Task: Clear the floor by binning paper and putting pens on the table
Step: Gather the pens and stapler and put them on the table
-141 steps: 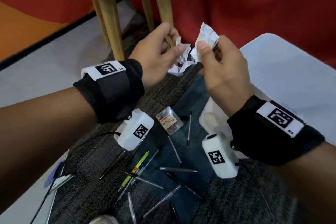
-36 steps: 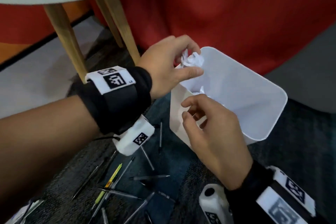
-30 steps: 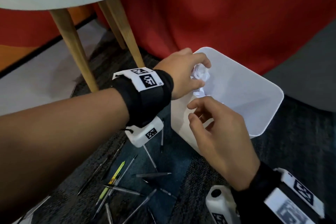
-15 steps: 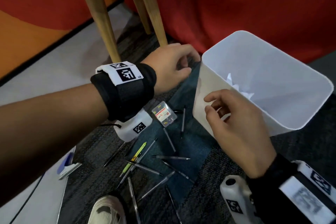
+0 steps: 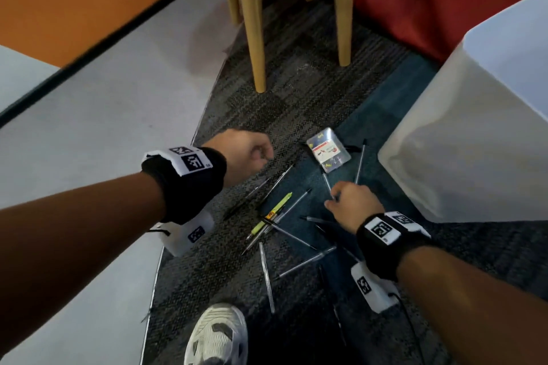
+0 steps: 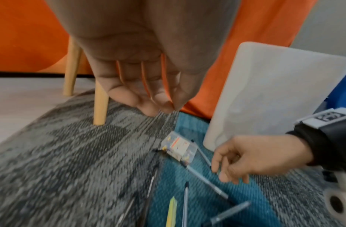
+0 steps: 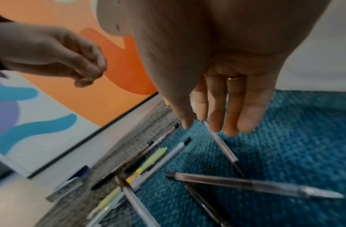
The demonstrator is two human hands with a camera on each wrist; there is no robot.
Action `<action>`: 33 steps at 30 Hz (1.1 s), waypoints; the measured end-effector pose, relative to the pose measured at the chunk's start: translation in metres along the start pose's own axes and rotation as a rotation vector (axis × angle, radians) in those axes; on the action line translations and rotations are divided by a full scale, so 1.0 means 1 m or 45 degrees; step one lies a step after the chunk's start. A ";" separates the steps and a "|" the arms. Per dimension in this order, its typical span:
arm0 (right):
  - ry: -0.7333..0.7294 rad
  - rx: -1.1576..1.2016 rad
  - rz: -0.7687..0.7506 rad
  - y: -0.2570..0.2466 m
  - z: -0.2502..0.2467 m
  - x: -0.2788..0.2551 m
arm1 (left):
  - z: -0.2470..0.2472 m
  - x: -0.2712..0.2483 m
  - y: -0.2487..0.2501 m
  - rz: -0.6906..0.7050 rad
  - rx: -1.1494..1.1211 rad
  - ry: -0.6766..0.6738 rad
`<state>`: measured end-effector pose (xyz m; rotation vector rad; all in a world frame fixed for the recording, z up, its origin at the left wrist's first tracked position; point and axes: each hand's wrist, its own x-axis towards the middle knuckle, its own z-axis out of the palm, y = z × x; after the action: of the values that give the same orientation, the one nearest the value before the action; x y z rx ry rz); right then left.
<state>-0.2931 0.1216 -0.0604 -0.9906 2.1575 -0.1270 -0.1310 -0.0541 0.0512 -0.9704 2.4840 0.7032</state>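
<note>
Several pens lie scattered on the carpet, among them a yellow-green pen (image 5: 275,210) (image 7: 148,162). My right hand (image 5: 335,201) (image 7: 195,122) (image 6: 220,170) is down among them. Its nearly straight fingertips touch the end of a clear pen (image 5: 327,184) (image 7: 220,144) that lies flat on the blue patch. My left hand (image 5: 252,154) (image 6: 154,104) hovers left of the pens, loosely curled and holding nothing. The white bin (image 5: 462,133) (image 6: 265,95) stands at the right; its inside is hidden and no paper shows.
A small clear plastic box (image 5: 327,152) (image 6: 180,149) lies between the bin and the pens. Wooden table legs (image 5: 255,38) stand behind on the carpet, before a red curtain. My white shoe (image 5: 219,335) is at the near edge. Pale smooth floor lies to the left.
The paper ball went from my left hand into the bin. My right hand has since left the bin's rim and dropped to the pens. The view tipped down to the floor.
</note>
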 end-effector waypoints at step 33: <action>0.312 0.471 -0.096 0.012 0.001 -0.004 | 0.113 0.098 -0.036 0.587 0.792 -0.324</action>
<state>-0.2978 0.1329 -0.0630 -0.8730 2.2037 -0.6898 -0.1545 -0.0632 -0.1007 -0.0785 2.4583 0.1247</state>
